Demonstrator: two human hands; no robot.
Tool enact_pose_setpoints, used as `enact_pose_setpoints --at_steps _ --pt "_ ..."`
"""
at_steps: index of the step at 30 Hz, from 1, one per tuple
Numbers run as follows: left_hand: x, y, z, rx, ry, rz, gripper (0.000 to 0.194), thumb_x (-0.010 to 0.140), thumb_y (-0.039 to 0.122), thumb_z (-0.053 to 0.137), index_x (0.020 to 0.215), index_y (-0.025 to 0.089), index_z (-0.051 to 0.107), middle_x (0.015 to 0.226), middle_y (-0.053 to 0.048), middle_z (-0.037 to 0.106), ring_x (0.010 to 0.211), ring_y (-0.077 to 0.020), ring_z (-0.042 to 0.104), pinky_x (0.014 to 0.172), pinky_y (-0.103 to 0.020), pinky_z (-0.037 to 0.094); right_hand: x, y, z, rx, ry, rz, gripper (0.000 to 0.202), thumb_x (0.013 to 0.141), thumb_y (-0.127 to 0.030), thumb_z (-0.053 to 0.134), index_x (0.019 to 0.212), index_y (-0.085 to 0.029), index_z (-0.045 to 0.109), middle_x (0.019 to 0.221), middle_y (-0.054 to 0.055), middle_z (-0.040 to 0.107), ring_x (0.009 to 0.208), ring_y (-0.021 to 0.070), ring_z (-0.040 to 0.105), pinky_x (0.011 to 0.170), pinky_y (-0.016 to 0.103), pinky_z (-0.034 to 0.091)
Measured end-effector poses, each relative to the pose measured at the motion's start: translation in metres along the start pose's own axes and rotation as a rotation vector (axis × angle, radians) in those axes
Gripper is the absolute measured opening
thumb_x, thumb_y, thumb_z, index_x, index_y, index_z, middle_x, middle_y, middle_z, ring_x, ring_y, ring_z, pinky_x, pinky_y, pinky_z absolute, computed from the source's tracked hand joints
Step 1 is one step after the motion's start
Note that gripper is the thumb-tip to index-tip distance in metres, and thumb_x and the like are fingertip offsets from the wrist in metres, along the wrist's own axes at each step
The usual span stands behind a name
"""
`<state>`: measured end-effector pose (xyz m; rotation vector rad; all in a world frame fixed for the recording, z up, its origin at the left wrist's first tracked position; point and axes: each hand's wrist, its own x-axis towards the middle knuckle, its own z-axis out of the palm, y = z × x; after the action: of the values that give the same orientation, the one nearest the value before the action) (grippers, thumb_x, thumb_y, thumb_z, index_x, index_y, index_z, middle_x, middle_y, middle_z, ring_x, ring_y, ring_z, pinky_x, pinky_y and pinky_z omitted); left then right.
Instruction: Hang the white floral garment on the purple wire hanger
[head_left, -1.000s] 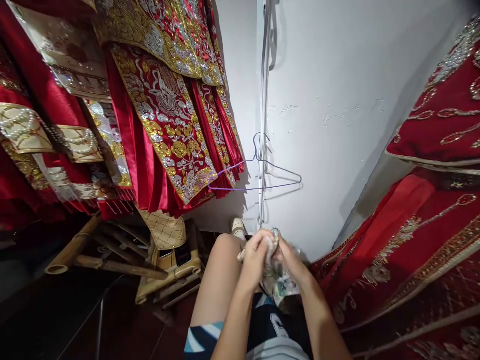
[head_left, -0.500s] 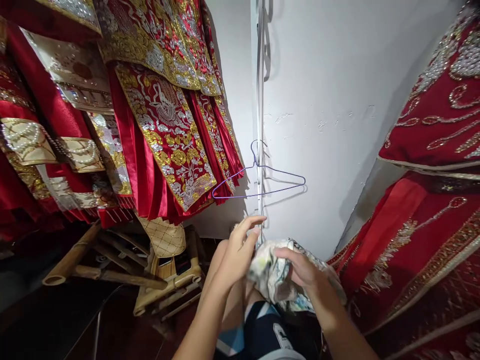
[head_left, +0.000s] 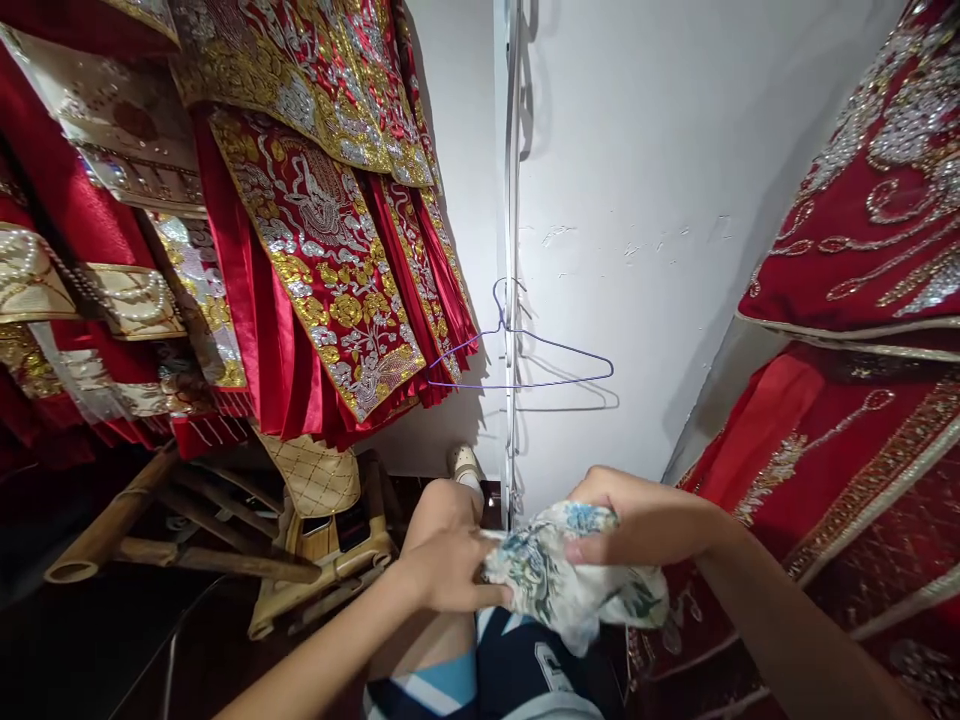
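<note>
"Crumpled white cloth with a blue-and-green floral print [head_left: 536, 575]: where is it, in the head view?"

"Between the hands. The right hand [head_left: 634, 525] grasps it, thumb on top; the left hand [head_left: 456, 568] touches its left edge, fingers blurred, so I can't tell whether they grip."

"And around them?"

"A thin purple wire hanger [head_left: 525, 387] beyond both hands; tan bamboo furniture [head_left: 221, 562] left of the left one."

Floral cloth [head_left: 540, 578]: left hand [head_left: 456, 566] touches, right hand [head_left: 637, 512] grips. Purple hanger [head_left: 555, 384]: hangs before vertical rail [head_left: 511, 180]. Dark object [head_left: 355, 531]: lies near right edge of bamboo seat [head_left: 334, 568].
</note>
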<state>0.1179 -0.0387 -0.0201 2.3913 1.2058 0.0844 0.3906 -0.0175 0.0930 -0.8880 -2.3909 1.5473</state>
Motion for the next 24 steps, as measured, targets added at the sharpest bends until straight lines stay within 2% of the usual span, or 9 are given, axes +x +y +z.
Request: enact_pose_setpoints --at_steps 3,5,7,10,13,16,18,21,24 --pt "-0.01 -0.021 -0.029 0.215 0.107 -0.245 0.049 0.078 0.052 0.065 0.119 0.025 0.068 0.132 -0.012 0.065 0.134 -0.041 0.048 0.115 -0.067 0.019 0.015 0.01 -0.018 -0.236 0.472 -0.079 0.008 0.075 -0.023 0.059 0.075 -0.018 0.065 0.074 0.001 0.063 0.07 0.0158 0.056 0.061 0.024 0.041" --pt "-0.016 -0.034 -0.052 0.278 0.193 -0.348 0.044 0.085 0.049 0.057 0.121 0.026 0.068 0.138 -0.01 0.062 0.14 -0.0393 0.042 0.115 -0.068 0.016 0.044 0.023 -0.034 -0.287 0.804 -0.135 0.027 0.071 -0.019 0.057 0.094 -0.02 0.07 0.09 0.004 0.069 0.082 0.0205 0.062 0.072 0.027 0.046" --pt "-0.022 -0.044 -0.072 0.341 0.282 -0.413 0.037 0.09 0.041 0.051 0.118 0.026 0.07 0.142 -0.008 0.059 0.142 -0.0361 0.04 0.116 -0.064 0.019 0.08 0.038 -0.05 -0.221 0.96 -0.149 0.046 0.073 -0.02 0.052 0.117 -0.018 0.065 0.094 0.006 0.071 0.078 0.0214 0.063 0.071 0.03 0.048" --pt "-0.026 -0.055 -0.088 0.475 0.338 -0.544 0.035 0.092 0.031 0.046 0.111 0.022 0.073 0.129 -0.012 0.068 0.133 -0.0329 0.052 0.116 -0.059 0.024 0.132 0.056 -0.066 -0.331 0.926 -0.116 0.062 0.079 -0.018 0.047 0.141 -0.016 0.051 0.107 0.011 0.073 0.087 0.0245 0.066 0.078 0.032 0.049" --pt "-0.025 -0.062 -0.083 0.636 0.291 -0.666 0.034 0.092 0.031 0.046 0.098 0.015 0.075 0.105 -0.019 0.074 0.114 -0.0335 0.064 0.112 -0.056 0.03 0.156 0.067 -0.072 -0.491 0.846 -0.007 0.052 0.079 -0.013 0.047 0.128 -0.02 0.062 0.113 0.01 0.073 0.098 0.0261 0.065 0.08 0.03 0.047" --pt "-0.02 -0.064 -0.075 0.644 0.242 -0.695 0.032 0.091 0.029 0.046 0.102 0.013 0.071 0.104 -0.02 0.073 0.108 -0.0332 0.066 0.1 -0.048 0.045 0.15 0.074 -0.075 -0.519 0.848 0.035 0.036 0.08 -0.014 0.047 0.105 -0.022 0.071 0.103 0.008 0.075 0.094 0.0258 0.065 0.075 0.028 0.043" --pt "-0.013 -0.063 -0.079 0.575 0.272 -0.703 0.033 0.093 0.028 0.041 0.108 0.014 0.066 0.104 -0.019 0.072 0.103 -0.0323 0.067 0.087 -0.043 0.05 0.137 0.076 -0.077 -0.524 0.874 0.036 0.03 0.08 -0.015 0.046 0.096 -0.022 0.071 0.092 0.006 0.074 0.086 0.0234 0.063 0.071 0.026 0.041" --pt "0.001 -0.064 -0.097 0.469 0.422 -0.642 0.034 0.095 0.028 0.033 0.109 0.015 0.061 0.106 -0.018 0.07 0.101 -0.0311 0.067 0.084 -0.039 0.05 0.121 0.075 -0.084 -0.494 0.908 -0.006 0.021 0.077 -0.018 0.048 0.081 -0.021 0.069 0.073 0.002 0.067 0.071 0.0185 0.057 0.064 0.024 0.036" --pt "0.024 -0.068 -0.122 0.391 0.659 -0.435 0.031 0.094 0.027 0.032 0.105 0.015 0.058 0.117 -0.019 0.066 0.11 -0.0314 0.062 0.093 -0.039 0.046 0.119 0.072 -0.087 -0.397 0.891 -0.085 0.014 0.073 -0.022 0.05 0.069 -0.019 0.064 0.061 -0.001 0.057 0.063 0.0158 0.049 0.059 0.024 0.032"
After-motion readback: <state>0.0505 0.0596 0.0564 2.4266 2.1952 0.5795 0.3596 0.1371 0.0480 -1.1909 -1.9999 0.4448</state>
